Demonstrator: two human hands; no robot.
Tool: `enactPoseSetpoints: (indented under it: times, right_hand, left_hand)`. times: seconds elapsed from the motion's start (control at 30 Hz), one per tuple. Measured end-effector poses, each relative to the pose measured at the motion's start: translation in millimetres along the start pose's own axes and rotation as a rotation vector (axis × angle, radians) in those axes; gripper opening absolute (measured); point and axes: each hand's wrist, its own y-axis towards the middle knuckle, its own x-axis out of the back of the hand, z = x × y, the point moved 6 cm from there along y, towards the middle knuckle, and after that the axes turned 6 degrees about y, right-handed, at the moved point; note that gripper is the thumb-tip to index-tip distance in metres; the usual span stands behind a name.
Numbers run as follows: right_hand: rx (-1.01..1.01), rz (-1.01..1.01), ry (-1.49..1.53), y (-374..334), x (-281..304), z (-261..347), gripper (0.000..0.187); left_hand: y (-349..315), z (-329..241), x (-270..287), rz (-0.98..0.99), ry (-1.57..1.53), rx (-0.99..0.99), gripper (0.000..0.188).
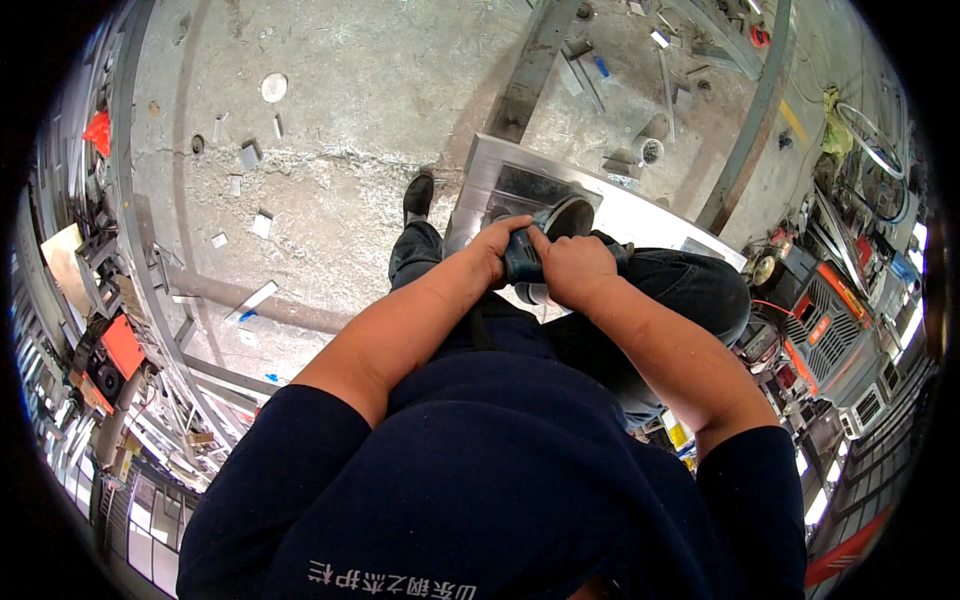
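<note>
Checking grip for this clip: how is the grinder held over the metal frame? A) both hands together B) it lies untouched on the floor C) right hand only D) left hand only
A: the left hand and the right hand are both wrapped around the grinder, whose disc sits at the metal frame.

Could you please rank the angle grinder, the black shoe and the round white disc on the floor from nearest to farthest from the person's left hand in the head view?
1. Angle grinder: gripped by the left hand.
2. Black shoe: just beyond, to the left.
3. Round white disc: far upper left on the concrete.
</note>
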Motion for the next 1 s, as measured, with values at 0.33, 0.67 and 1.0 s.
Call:
enactPoseSetpoints:
  times: [0.33, 0.67, 1.0]
  right_hand:
    - [-0.002, -0.007, -0.003, -1, 0, 2, 0.05]
    - [-0.017, -0.001, -0.023, 3, -9, -3, 0.066]
    - [0.001, -0.013, -0.035, 2, -6, 1, 0.059]
  left_hand:
    - [3, -2, 5, -0.029, 0.02, -0.03, 0.028]
    - [-3, 0, 0, -0.022, -0.011, -0.008, 0.028]
    - [-13, -2, -9, 0.101, -0.012, -0.062, 0.027]
